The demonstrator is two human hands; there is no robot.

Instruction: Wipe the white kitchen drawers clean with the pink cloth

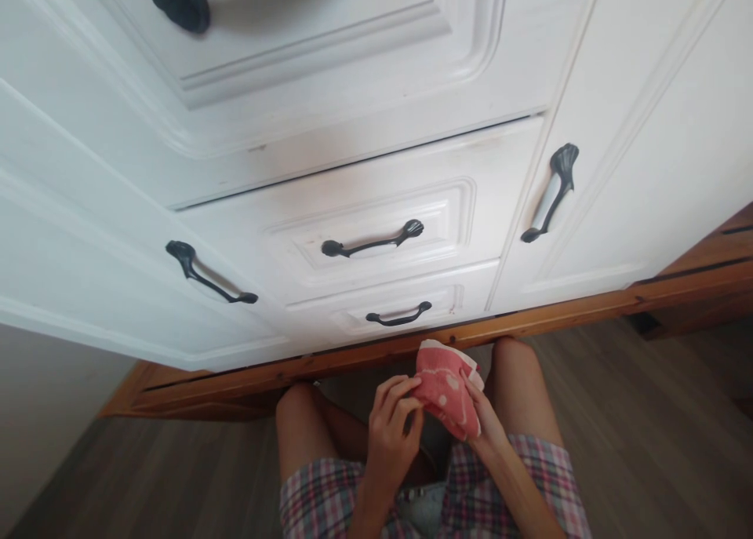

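Observation:
A folded pink cloth with white patterns and a white edge is held above my lap, between my knees. My right hand grips it from the right side, thumb on top and the other fingers hidden beneath. At the cloth's left edge, my left hand pinches the fabric between thumb and bent fingers. The cloth is in front of the lowest drawer's dark handle, apart from it.
A white cabinet fills the view ahead, its drawers and doors closed. Dark handles stick out, including one on the middle drawer and one on the right door. A wooden base runs along the bottom above the grey-brown floor.

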